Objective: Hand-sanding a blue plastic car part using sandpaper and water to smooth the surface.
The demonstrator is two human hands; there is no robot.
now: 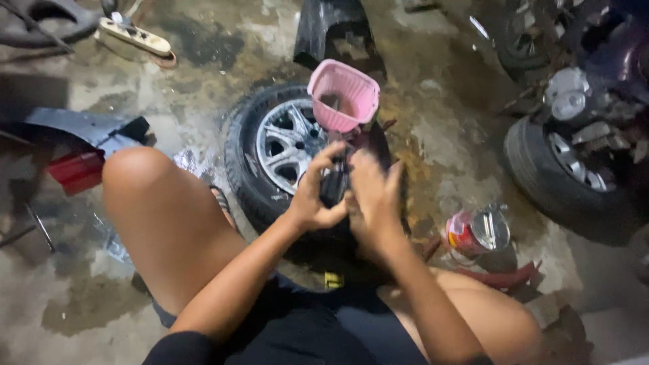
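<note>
left hand (pixel 316 196): I see it gripping a small dark part (pixel 334 182)
right hand (pixel 374 196): fingers spread against same part
behind: pink basket (pixel 343 94) over wheel (pixel 284 145)

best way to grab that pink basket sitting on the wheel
Take the pink basket by its open rim, coming from above. It sits tilted on the wheel with its mouth facing up, the rim exposed. Both hands, left hand and right hand, are busy with a dark part.

Pink basket (pixel 343 94) and wheel (pixel 284 145) close ahead; bare floor (pixel 433 128) rightward.
</note>
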